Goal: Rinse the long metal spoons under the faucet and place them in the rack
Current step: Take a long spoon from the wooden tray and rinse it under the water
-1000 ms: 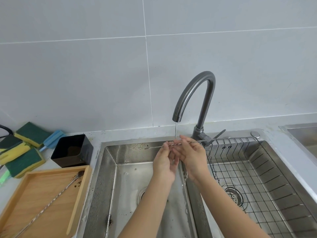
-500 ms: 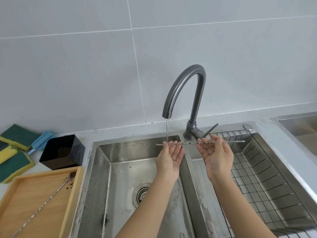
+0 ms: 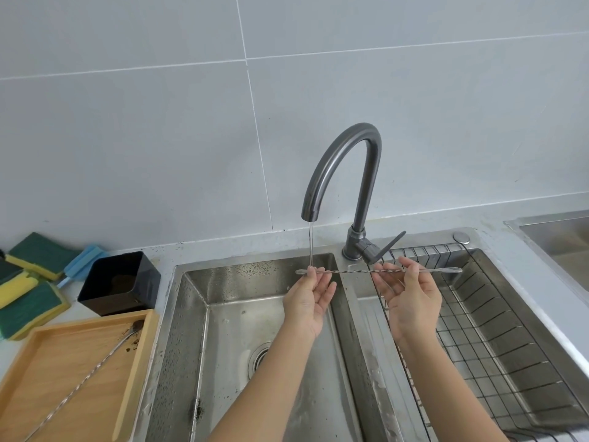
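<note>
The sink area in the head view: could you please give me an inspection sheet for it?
Surface: pale counter round a double steel sink.
Job's things: long spoon held level under the running faucet; second spoon lies dirty in the wooden tray; wire rack sits in the right basin.
Clutter: sponges; black container.
Hands: left hand supports the spoon on straight fingers; right hand pinches it.
Cables: nothing seen.
Surroundings: grey tiled wall.
</note>
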